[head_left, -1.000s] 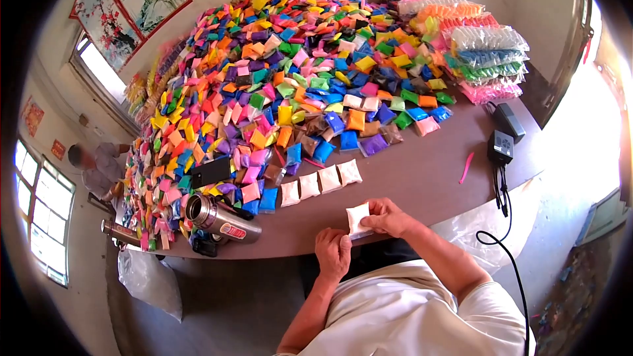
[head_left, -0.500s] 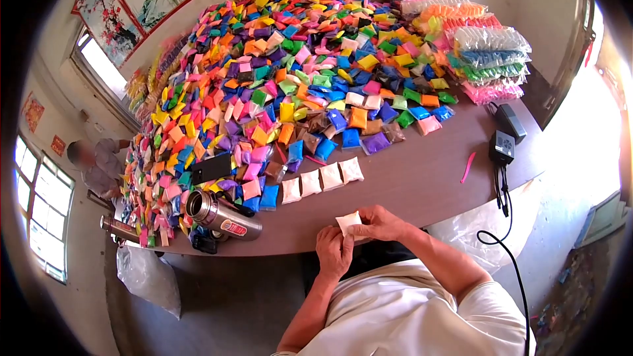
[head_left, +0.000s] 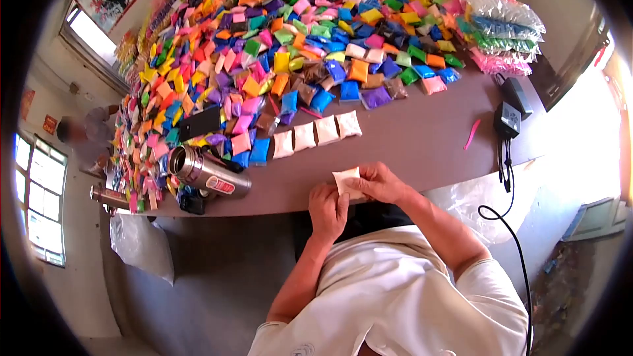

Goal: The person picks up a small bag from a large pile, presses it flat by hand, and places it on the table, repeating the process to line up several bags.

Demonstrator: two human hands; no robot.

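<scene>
A small pale cream packet (head_left: 345, 180) is held up at the table's front edge, between my two hands. My right hand (head_left: 382, 184) pinches its right side, thumb across the front. Curled at its lower left, my left hand (head_left: 328, 212) has its thumb against the packet's bottom; the other fingers are partly hidden. Beyond my hands, several similar pale packets (head_left: 326, 130) lie side by side in a slanting row on the brown table (head_left: 409, 138).
A huge heap of colourful packets (head_left: 264, 46) covers the table's back and left. Around it are a steel flask (head_left: 221, 178), a black phone (head_left: 200, 123), stacked bagged packets (head_left: 504, 29), a pink strip (head_left: 471, 134) and black adapters (head_left: 508, 120) with a cable. Another person (head_left: 95, 135) is at far left.
The view has tilted downward, so the table and heap appear higher. Both hands keep hold of the pale packet in nearly the same pose. The row of packets is unchanged.
</scene>
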